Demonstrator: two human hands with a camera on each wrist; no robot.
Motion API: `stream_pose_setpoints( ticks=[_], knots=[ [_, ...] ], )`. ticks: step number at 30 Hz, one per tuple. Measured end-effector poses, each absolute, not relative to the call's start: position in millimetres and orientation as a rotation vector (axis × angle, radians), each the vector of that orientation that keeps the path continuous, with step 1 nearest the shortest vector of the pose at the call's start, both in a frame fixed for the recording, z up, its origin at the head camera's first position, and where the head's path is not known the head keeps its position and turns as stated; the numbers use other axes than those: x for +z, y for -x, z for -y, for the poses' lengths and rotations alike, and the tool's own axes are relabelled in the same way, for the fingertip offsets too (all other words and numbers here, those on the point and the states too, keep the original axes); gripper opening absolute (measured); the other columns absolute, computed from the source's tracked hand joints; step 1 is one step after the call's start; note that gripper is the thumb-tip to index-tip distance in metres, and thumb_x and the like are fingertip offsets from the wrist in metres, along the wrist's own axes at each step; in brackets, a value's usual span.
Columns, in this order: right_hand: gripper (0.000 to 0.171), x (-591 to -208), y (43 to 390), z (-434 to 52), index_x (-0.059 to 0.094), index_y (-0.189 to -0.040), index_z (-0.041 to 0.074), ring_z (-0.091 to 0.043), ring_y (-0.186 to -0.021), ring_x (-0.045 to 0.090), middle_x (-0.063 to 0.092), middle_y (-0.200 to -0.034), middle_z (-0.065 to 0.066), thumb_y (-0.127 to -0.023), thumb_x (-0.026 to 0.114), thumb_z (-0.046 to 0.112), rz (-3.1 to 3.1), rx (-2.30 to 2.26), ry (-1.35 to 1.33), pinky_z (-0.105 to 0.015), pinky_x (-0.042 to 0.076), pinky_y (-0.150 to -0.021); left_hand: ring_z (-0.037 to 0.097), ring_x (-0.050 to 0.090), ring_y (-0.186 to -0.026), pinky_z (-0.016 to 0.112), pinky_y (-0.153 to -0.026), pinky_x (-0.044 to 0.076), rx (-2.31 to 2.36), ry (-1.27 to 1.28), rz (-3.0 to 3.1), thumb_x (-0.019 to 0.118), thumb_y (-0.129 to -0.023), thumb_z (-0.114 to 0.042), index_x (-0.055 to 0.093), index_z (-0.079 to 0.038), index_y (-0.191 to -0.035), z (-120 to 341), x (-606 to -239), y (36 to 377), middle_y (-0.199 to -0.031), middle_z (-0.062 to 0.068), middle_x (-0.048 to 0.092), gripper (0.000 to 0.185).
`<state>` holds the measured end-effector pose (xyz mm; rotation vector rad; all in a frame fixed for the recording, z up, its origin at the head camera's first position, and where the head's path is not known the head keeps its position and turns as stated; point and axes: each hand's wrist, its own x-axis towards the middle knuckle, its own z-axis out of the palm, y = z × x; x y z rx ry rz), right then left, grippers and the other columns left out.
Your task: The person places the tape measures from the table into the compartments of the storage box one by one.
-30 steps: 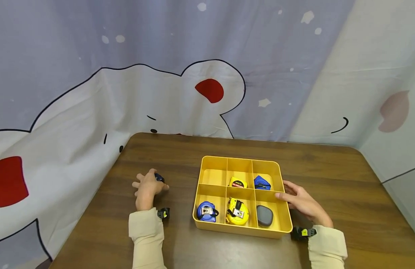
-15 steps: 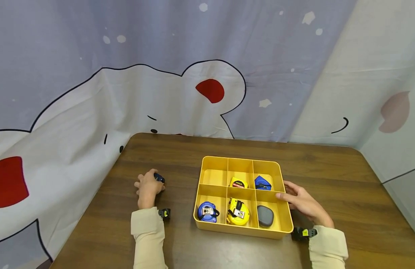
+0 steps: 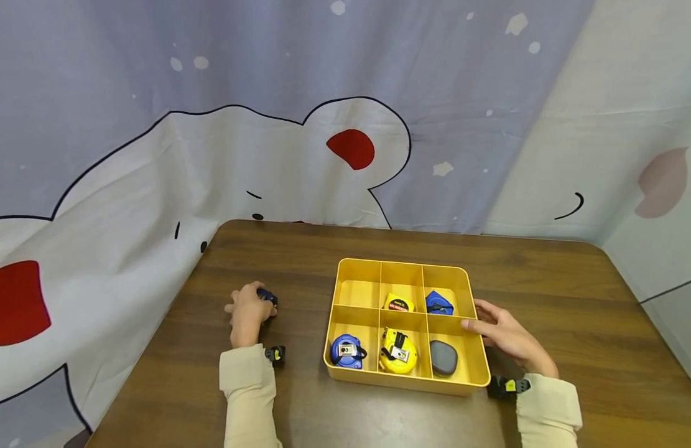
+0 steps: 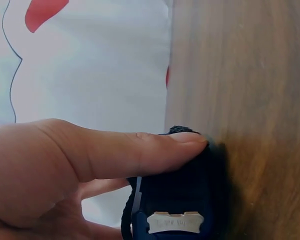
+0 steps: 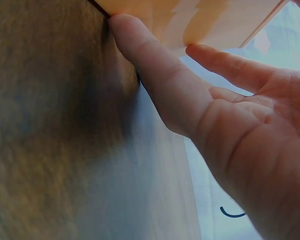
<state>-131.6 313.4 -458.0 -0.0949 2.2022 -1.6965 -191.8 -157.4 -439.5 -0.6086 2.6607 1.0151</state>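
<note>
My left hand grips a dark blue tape measure on the left side of the table. In the left wrist view my thumb lies across the top of the tape measure, above its metal end hook. At the right wall of a yellow divided box, my right hand holds on, thumb over the rim and fingers along the outside. The box carries a blue tape measure, a larger yellow one, a smaller yellow one, a blue one and a grey rounded case.
The box stands on a brown wooden table, with its back left compartment bare. A patterned curtain hangs behind the table and along its left side. Pale wall fabric borders the right.
My left hand has closed more around the dark blue tape measure, with its fingers drawn in. The right hand and the box have stayed in place.
</note>
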Motion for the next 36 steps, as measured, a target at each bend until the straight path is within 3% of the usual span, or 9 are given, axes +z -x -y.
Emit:
stream_pose_setpoints(
  ticks=[17, 30, 36],
  knots=[
    [0.069, -458.7, 131.7, -313.3, 0.023, -0.139, -0.007, -0.032, -0.105, 0.057, 0.039, -0.132, -0.033, -0.088, 0.059, 0.021, -2.215, -1.684, 0.087, -0.043, 0.052, -0.077, 0.048, 0.033, -0.104, 0.056, -0.086, 0.03, 0.934, 0.493, -2.757, 0.073, -0.074, -0.014, 0.049, -0.009, -0.131, 145.2, -416.9, 183.4, -0.125, 0.031, 0.039, 0.062],
    [0.068, -459.1, 132.1, -315.0, 0.022, -0.14, -0.007, -0.033, -0.105, 0.056, 0.037, -0.133, -0.033, -0.088, 0.058, 0.02, -2.197, -1.711, 0.106, -0.043, 0.052, -0.076, 0.052, 0.03, -0.107, 0.06, -0.081, 0.038, 1.004, 0.453, -2.78, 0.073, -0.073, -0.014, 0.047, -0.014, -0.134, 128.3, -384.1, 166.9, -0.129, 0.031, 0.033, 0.066],
    [0.068, -460.0, 131.4, -314.1, 0.022, -0.139, -0.008, -0.033, -0.104, 0.057, 0.038, -0.132, -0.034, -0.088, 0.058, 0.019, -2.186, -1.718, 0.109, -0.043, 0.053, -0.075, 0.046, 0.036, -0.105, 0.055, -0.084, 0.034, 1.021, 0.359, -2.87, 0.073, -0.072, -0.014, 0.05, -0.013, -0.131, 119.0, -373.9, 156.5, -0.125, 0.03, 0.043, 0.063]
  ],
)
